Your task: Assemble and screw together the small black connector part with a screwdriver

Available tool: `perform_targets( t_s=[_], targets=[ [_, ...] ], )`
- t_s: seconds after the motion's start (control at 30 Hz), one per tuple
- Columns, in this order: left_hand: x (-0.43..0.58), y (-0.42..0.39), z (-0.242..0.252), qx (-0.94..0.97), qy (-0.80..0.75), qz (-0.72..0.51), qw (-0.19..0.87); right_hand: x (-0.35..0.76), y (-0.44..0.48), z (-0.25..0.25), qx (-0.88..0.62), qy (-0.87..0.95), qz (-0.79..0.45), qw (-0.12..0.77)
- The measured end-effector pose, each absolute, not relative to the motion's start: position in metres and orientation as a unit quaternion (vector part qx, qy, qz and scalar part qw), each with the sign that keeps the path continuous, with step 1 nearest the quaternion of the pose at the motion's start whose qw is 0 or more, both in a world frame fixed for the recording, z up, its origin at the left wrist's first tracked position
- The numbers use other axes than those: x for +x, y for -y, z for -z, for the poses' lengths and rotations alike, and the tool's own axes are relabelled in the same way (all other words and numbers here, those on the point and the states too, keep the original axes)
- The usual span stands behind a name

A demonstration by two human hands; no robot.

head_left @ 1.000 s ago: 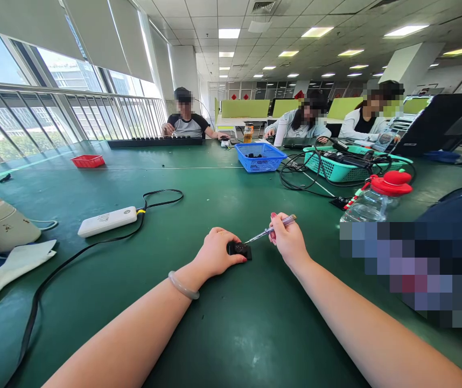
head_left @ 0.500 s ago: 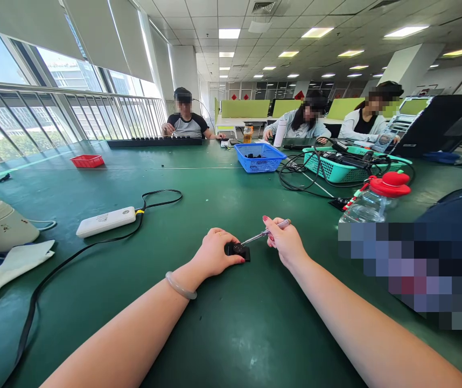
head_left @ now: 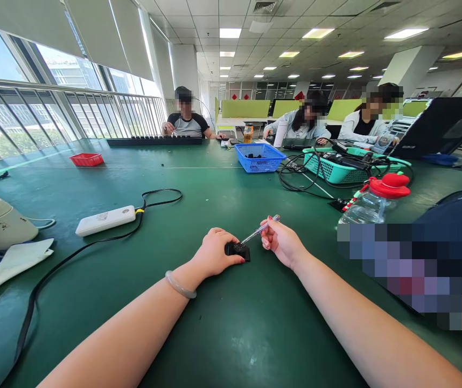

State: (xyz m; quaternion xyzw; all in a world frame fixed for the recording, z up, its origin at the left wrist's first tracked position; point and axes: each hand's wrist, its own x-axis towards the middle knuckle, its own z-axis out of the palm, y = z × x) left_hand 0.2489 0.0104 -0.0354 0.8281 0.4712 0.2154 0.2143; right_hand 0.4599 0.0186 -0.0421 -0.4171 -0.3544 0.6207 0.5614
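The left hand [head_left: 218, 252] keeps its grip pinched, thumb and fingers, on the small black part [head_left: 246, 254], pressed to the bench [head_left: 231, 328] at near centre, seemingly so it cannot turn or slide. From the right, the right hand [head_left: 282, 243] pinches a slim tool [head_left: 254, 234] in its grip, slanted down left, presumably to aim its tip; whether that tip touches I cannot tell.

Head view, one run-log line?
left hand: holding black part | right hand: holding slim tool, tip at black part | surface: green table
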Motion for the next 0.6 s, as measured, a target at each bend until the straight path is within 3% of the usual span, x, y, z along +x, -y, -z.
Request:
perform_targets(
  t_s=[0.6],
  targets=[
    [0.2503, -0.0107, 0.0367, 0.84, -0.457, -0.218, 0.193, 0.4541, -0.0163, 0.0396, -0.424, 0.386, -0.61, 0.547]
  ],
)
